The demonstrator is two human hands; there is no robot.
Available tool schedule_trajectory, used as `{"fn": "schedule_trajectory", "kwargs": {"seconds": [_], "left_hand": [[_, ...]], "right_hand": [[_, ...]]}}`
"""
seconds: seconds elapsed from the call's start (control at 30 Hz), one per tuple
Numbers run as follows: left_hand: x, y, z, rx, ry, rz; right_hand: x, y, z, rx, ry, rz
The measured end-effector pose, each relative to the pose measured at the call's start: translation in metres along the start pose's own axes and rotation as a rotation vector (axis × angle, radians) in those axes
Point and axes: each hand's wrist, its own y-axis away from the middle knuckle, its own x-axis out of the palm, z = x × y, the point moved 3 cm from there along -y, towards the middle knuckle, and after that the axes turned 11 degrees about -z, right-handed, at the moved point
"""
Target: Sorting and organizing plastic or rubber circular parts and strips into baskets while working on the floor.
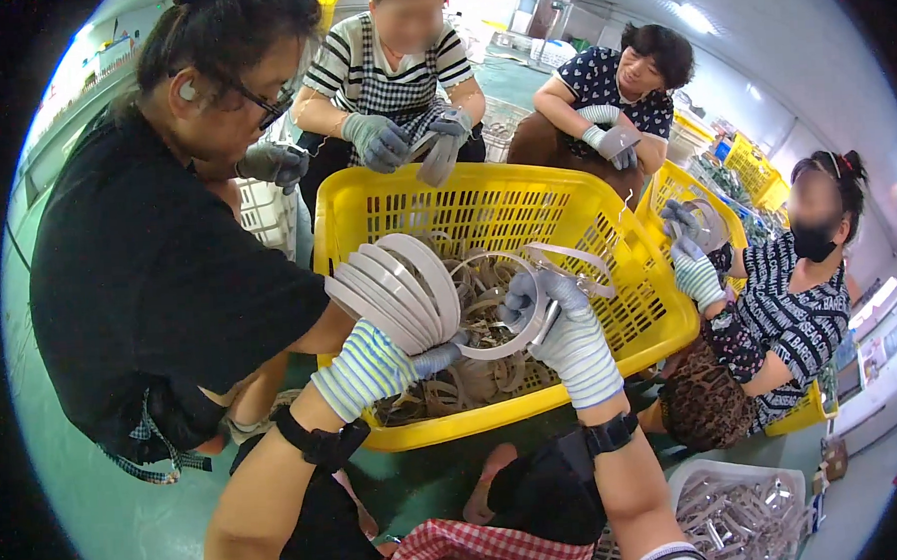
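Observation:
My left hand point(377, 368), in a striped glove with grey fingers, is closed on a fanned stack of pale grey plastic rings point(394, 290). Between my hands a single thin ring point(460, 348) stands upright over the basket. My right hand point(569, 340), gloved the same way, pinches this ring's right side. Something small and shiny shows at those fingers; its kind cannot be made out. Just beyond the right hand another ring-shaped strip point(578, 259) juts up. Below, a yellow basket point(515, 422) holds many curled plastic pieces point(439, 396).
Co-workers surround the basket: a person in black point(157, 263) close on the left, two across it, another at right holding rings point(708, 224). A white crate point(744, 512) of clear-grey pieces stands at lower right. More yellow baskets point(754, 167) are behind at right.

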Motion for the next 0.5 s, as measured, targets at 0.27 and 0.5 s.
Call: {"fn": "schedule_trajectory", "kwargs": {"seconds": [0.27,0.5], "left_hand": [[-0.041,-0.017,-0.033,-0.404,0.482,-0.349],[-0.052,-0.018,-0.031,-0.434,0.527,-0.407]], "right_hand": [[-0.003,0.005,0.01,-0.728,1.368,0.216],[0.016,0.017,0.009,-0.405,1.004,0.259]]}}
